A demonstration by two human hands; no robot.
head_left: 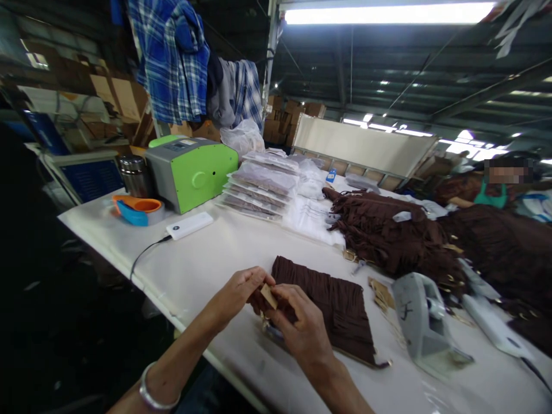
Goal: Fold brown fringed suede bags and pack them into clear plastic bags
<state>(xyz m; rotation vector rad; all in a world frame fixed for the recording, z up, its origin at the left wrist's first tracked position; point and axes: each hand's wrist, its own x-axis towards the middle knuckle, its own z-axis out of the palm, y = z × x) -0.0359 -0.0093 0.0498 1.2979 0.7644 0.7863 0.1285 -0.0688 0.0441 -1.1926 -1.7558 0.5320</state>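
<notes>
Between my two hands is a small tan cardboard tag (269,296), close to the left end of a folded dark brown pleated garment (328,299). My left hand (245,287) has its fingers bent against the tag's far side. The fingers of my right hand (297,322) are curled and pinch the tag's near edge. Beneath my hands lies a small light-coloured bit, partly hidden, which I cannot make out. The garment lies flat on the white table (207,253), with a thin cord end at its lower right corner.
Right of the garment stands a grey tape dispenser (416,322) beside tan tags (382,293). Brown fringed garments (388,230) are heaped behind. Bagged packs (259,184), a green-and-grey machine (194,172), a steel flask (134,175) and a white corded device (190,225) are farther left. A person (495,190) is at the right.
</notes>
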